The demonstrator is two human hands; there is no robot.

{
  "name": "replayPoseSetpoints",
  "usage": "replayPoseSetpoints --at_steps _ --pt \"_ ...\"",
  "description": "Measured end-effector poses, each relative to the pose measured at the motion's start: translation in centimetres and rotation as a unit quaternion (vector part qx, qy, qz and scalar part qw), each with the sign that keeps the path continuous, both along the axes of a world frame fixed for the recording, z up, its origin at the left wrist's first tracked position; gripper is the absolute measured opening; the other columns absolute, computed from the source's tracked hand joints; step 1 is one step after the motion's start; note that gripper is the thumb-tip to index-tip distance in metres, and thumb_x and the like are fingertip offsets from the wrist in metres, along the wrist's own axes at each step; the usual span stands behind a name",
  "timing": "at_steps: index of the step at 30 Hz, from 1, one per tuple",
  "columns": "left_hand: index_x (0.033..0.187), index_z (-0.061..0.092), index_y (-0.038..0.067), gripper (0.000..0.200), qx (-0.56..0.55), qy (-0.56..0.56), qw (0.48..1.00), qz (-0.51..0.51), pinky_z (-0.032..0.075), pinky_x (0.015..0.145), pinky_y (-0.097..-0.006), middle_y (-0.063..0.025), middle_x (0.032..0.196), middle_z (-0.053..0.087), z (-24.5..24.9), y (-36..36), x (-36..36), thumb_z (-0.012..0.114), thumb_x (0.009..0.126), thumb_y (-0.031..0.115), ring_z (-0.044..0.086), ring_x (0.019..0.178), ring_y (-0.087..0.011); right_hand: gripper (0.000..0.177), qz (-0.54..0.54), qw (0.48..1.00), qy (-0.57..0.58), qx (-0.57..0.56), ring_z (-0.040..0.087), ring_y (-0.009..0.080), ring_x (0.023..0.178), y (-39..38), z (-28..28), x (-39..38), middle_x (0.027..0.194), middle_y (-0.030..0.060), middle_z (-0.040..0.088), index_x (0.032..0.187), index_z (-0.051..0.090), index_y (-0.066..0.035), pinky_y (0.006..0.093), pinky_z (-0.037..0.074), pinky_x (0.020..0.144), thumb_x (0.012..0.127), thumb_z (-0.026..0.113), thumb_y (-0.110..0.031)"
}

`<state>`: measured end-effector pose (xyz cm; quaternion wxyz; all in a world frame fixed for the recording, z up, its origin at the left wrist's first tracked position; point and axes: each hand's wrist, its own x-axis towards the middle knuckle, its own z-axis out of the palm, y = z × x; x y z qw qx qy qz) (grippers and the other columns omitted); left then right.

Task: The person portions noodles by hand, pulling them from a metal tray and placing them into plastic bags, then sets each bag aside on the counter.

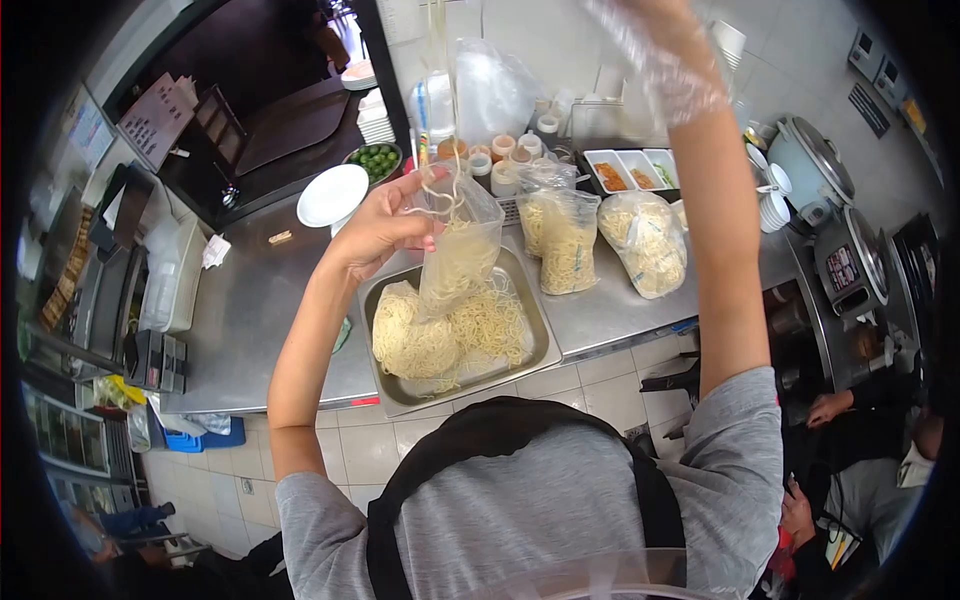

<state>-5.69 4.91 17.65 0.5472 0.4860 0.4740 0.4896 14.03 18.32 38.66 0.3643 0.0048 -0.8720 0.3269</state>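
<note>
My left hand [390, 222] is bare and pinches the open top of a clear plastic bag [465, 250] with noodles inside. The bag hangs over a metal tray [548, 350] that holds pale noodles [415, 340] in a heap and looser strands at its right. Long noodle strands [455, 110] run up from the bag's mouth to the top edge of the view. My right hand [660, 60], in a clear plastic glove, is raised high at the top; its fingers are cut off or blurred. Right of the tray stand filled noodle bags [568, 245] and another full bag [643, 245].
Behind the bags are sauce containers [503, 148] and a topping tray [630, 172]. White plates [333, 195] and a bowl of green limes [376, 160] lie at the back left. Rice cookers [812, 165] stand at the right. Other people's hands [828, 408] show at lower right.
</note>
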Motion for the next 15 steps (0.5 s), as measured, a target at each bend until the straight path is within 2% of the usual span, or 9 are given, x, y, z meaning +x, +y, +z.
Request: replayPoseSetpoints --at_steps 3,5,6,7,9,12,15 --pt "0.141 0.027 -0.005 0.075 0.001 0.005 0.999 -0.051 0.052 0.065 -0.0209 -0.0068 0.082 0.065 -0.5 1.7 0.5 0.06 0.074 -0.003 0.062 0.069 -0.0087 0.014 0.039 0.997 -0.055 -0.038 0.065 0.013 0.069 -0.3 -6.4 0.6 0.079 0.0089 0.067 0.087 0.068 -0.002 0.0265 0.053 0.065 0.077 0.066 -0.012" --pt "0.141 0.027 -0.006 0.075 -0.017 0.018 0.999 -0.025 0.052 0.065 -0.0214 -0.0074 0.081 0.065 0.5 1.9 2.6 0.06 0.074 -0.003 0.062 0.068 -0.0085 0.016 -0.046 0.963 -0.26 0.053 0.065 0.0164 0.077 -0.5 -8.7 1.0 0.088 0.0104 0.068 0.091 0.069 -0.003 0.0289 0.052 0.076 0.076 0.069 -0.01" --pt "0.14 0.026 -0.006 0.074 -0.027 0.024 0.999 -0.014 0.052 0.065 -0.0217 -0.0077 0.081 0.065 0.9 2.0 3.6 0.06 0.074 -0.003 0.062 0.068 -0.0084 0.019 -0.051 0.922 -0.303 0.234 0.065 0.0182 0.086 -0.7 -9.7 1.5 0.094 0.0104 0.068 0.096 0.07 -0.006 0.0331 0.051 0.083 0.079 0.069 -0.015" --pt "0.14 0.027 -0.007 0.074 -0.027 0.022 0.999 -0.031 0.052 0.065 -0.0219 -0.0076 0.081 0.065 0.9 2.4 4.3 0.06 0.074 -0.003 0.062 0.067 -0.0085 0.023 -0.07 0.901 -0.349 0.248 0.065 0.0196 0.095 -1.9 -10.0 2.5 0.103 0.0088 0.068 0.102 0.069 -0.009 0.0359 0.05 0.09 0.08 0.068 -0.018" --pt "0.139 0.028 -0.008 0.073 -0.029 0.017 0.997 -0.067 0.052 0.065 -0.0222 -0.0075 0.081 0.065 0.8 3.3 5.6 0.06 0.074 -0.003 0.062 0.066 -0.0088 0.028 -0.15 0.909 -0.323 0.217 0.064 0.0187 0.099 -1.6 -10.9 4.3 0.108 0.0076 0.067 0.107 0.068 -0.009 0.0348 0.05 0.09 0.08 0.068 -0.019" --pt "0.139 0.03 -0.005 0.072 -0.013 0.008 0.988 -0.155 0.051 0.065 -0.022 -0.0069 0.08 0.064 -0.8 5.6 7.8 0.059 0.073 -0.003 0.061 0.066 -0.0094 0.028 -0.212 0.953 -0.181 0.122 0.064 0.0182 0.098 -1.1 -9.5 8.3 0.109 0.0085 0.067 0.109 0.066 -0.007 0.0335 0.052 0.088 0.083 0.065 -0.018" --pt "0.139 0.034 -0.002 0.069 -0.01 0.003 0.98 -0.2 0.05 0.065 -0.0218 -0.0057 0.081 0.062 -1.3 7.4 10.6 0.057 0.074 -0.002 0.059 0.067 -0.0091 0.031 -0.219 0.967 -0.068 0.111 0.067 0.02 0.079 -1.5 -8.8 12.0 0.089 0.0109 0.069 0.109 0.066 -0.008 0.029 0.055 0.074 0.082 0.069 -0.024"
